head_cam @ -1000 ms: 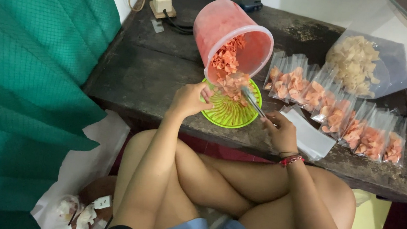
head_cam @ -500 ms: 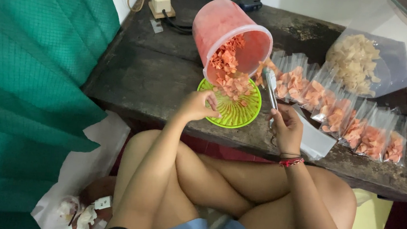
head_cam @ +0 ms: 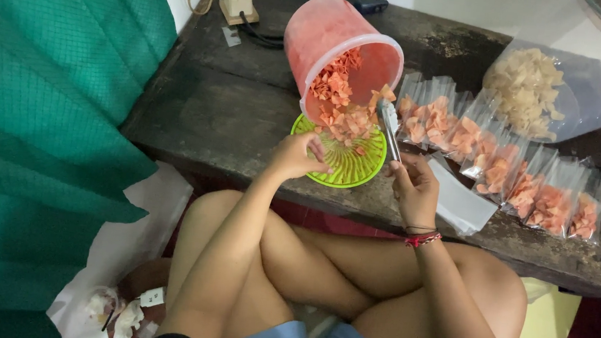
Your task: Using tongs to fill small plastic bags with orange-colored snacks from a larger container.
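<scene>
A dark, worn wooden bench carries everything, and the green slotted plate near its front edge serves as the landmark. Leaning over the far side of that plate lies one pink plastic bucket, tipped on its side with its mouth toward the person; orange cracker pieces fill its lower half and spill out onto the plate. To the right of the plate runs a row of small clear bags, each holding orange crackers; about ten show, though the overlapping ones near the bucket are hard to count. Beyond that row, further right and back from the plate, one large clear bag holds pale crackers. A stack of flat empty bags lies just right of the plate, beside the right hand. Behind the bucket, far from the plate, sit one beige power adapter and black cables.

The left hand rests on the plate's near-left rim, its grip curled; whether it pinches anything cannot be told. The right hand, at the plate's right edge, has its grip closed on metal tongs, whose tips point up to the cracker pile at the bucket's mouth. A green curtain hangs left of the bench.
</scene>
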